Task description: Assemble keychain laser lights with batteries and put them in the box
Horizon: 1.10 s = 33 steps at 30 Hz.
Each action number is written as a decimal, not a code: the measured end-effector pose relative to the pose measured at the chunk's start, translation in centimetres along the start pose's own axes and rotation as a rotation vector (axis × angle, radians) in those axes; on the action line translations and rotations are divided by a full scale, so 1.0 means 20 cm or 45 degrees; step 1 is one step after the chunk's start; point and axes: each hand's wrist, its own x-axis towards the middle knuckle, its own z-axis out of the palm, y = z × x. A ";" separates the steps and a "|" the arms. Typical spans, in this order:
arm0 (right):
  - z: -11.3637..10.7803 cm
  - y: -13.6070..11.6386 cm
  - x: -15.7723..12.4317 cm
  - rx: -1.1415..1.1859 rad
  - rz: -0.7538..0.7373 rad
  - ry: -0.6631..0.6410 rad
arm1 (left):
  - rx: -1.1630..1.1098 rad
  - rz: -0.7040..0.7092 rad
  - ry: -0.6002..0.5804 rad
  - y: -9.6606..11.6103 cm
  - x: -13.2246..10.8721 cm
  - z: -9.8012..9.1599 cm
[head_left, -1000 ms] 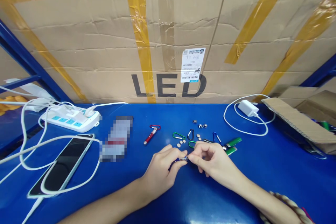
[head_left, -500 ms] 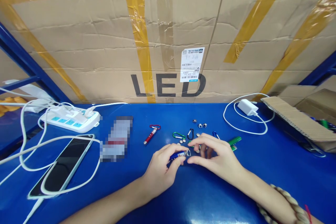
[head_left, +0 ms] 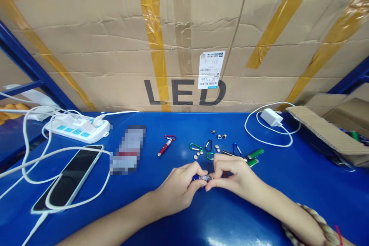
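Blue flashlight [head_left: 203, 178] stretches sideways at lower centre, left hand [head_left: 178, 185] closed on its body, right hand [head_left: 235, 173] pinching its metal end.

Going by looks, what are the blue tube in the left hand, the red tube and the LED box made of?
Blue tube: probably metal, given its shiny silver end, but it is small and partly hidden.
Red tube: likely coated metal, glossy with silvery ends; plastic is possible.
LED box: cardboard, brown, with a creased, papery surface.
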 end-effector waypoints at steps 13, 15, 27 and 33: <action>0.00 -0.02 0.03 0.077 0.328 0.002 | 0.089 0.116 0.222 0.00 0.00 0.02; -0.03 -0.01 0.02 -0.018 0.212 -0.009 | 0.020 0.026 0.241 0.01 0.01 0.02; -0.06 0.02 0.00 -0.174 -0.159 -0.015 | -0.080 -0.102 -0.032 0.02 0.02 -0.01; -0.05 0.03 -0.01 -0.072 -0.101 -0.052 | -0.050 -0.179 -0.095 0.01 0.00 -0.02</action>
